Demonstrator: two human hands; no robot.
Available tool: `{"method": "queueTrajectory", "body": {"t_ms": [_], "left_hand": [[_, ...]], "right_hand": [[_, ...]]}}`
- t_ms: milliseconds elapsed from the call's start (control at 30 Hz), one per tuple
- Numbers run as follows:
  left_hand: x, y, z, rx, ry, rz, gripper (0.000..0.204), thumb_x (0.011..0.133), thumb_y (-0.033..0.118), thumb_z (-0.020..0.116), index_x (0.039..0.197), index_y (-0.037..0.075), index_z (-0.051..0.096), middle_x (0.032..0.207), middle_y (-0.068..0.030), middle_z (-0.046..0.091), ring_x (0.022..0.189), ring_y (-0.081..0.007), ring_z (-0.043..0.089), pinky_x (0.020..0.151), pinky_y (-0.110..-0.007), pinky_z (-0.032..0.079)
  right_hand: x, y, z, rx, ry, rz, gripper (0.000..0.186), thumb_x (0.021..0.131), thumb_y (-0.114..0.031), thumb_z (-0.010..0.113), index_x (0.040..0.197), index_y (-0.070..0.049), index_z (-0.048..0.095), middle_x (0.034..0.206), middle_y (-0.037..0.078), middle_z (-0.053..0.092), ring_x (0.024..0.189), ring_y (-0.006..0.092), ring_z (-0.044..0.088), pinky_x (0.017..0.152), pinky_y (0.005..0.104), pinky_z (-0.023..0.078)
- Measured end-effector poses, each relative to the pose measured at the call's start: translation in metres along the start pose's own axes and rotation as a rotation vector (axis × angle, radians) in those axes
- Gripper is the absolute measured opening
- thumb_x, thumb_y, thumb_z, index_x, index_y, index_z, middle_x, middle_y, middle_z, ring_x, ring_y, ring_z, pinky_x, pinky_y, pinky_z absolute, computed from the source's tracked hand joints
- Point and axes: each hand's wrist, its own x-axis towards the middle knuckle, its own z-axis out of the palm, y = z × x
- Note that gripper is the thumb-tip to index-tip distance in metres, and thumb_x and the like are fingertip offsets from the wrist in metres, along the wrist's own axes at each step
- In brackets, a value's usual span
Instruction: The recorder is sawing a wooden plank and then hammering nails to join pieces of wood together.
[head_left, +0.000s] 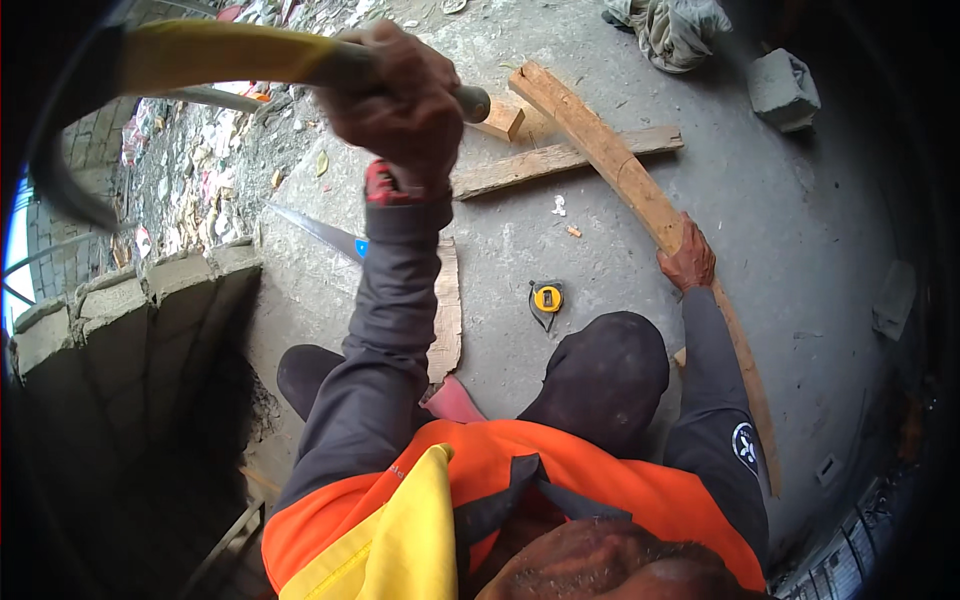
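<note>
Raised at the upper left, my left hand (392, 105) grips a tool with a yellow-and-grey handle (220, 55) and a dark curved metal head (55, 160). My right hand (690, 255) is wrapped round a long, light-brown timber (590, 135) that runs diagonally down the right side. A shorter weathered plank (500, 172) lies crosswise beside it, with a small wood block (503, 123) above. A yellow and black tape measure (547, 298) rests on the concrete between my arms. A handsaw (310, 225) and a pale board (445, 320) are partly hidden behind my left forearm.
A broken block wall (120, 300) edges a dark drop at the lower left. Rubble and litter (190, 160) spread across the upper left. A crumpled cloth bundle (670, 30) and a concrete block (783, 90) sit at the upper right, another block (893, 298) at the far right.
</note>
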Motion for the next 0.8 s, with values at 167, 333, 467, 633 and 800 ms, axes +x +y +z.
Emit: {"method": "queueTrajectory", "body": {"t_ms": [167,333,467,633,800], "left_hand": [[-0.137,-0.103,-0.100,0.984,-0.789,-0.691,0.026,0.094,0.021,0.062,0.102,-0.003,0.054,0.087,-0.0339,0.065,0.083,-0.0557,0.063,0.070,-0.054,0.051],[-0.113,-0.033,-0.075,0.813,-0.590,-0.849,0.023,0.096,0.025,0.062,0.103,0.004,0.058,0.072,-0.0112,0.062,0.062,-0.0224,0.061,0.059,-0.039,0.049],[-0.090,0.002,-0.025,0.684,-0.286,-0.488,0.019,0.101,0.018,0.061,0.103,0.002,0.051,0.075,-0.0236,0.063,0.066,-0.0387,0.067,0.059,-0.044,0.051],[-0.155,-0.076,-0.076,1.027,-0.816,-0.676,0.023,0.098,0.022,0.055,0.104,0.003,0.043,0.081,-0.0347,0.064,0.078,-0.0557,0.063,0.067,-0.058,0.050],[-0.162,-0.024,-0.052,0.819,-0.349,-0.686,0.034,0.095,0.030,0.065,0.103,0.000,0.053,0.071,-0.0278,0.061,0.064,-0.0483,0.062,0.058,-0.051,0.050]], "right_hand": [[0.008,-0.018,0.002,0.033,0.022,-0.046,0.083,0.074,-0.024,0.078,0.148,-0.011,0.042,0.130,0.016,0.061,0.120,0.0359,0.060,0.104,0.0470,0.048],[-0.014,0.016,0.013,-0.049,0.018,-0.096,0.084,0.073,-0.025,0.078,0.148,-0.009,0.042,0.129,0.016,0.061,0.123,0.0347,0.057,0.111,0.0474,0.040],[0.001,0.010,0.004,-0.059,0.037,-0.088,0.085,0.073,-0.025,0.079,0.148,-0.008,0.041,0.130,0.016,0.061,0.124,0.0341,0.056,0.114,0.0461,0.037],[0.009,0.001,-0.001,-0.043,0.058,-0.107,0.086,0.073,-0.027,0.079,0.148,-0.008,0.041,0.131,0.015,0.059,0.127,0.0317,0.054,0.115,0.0470,0.035],[0.004,0.007,-0.002,-0.099,0.074,-0.131,0.088,0.074,-0.029,0.081,0.149,-0.009,0.039,0.138,0.014,0.052,0.133,0.0305,0.048,0.118,0.0491,0.031]]}}
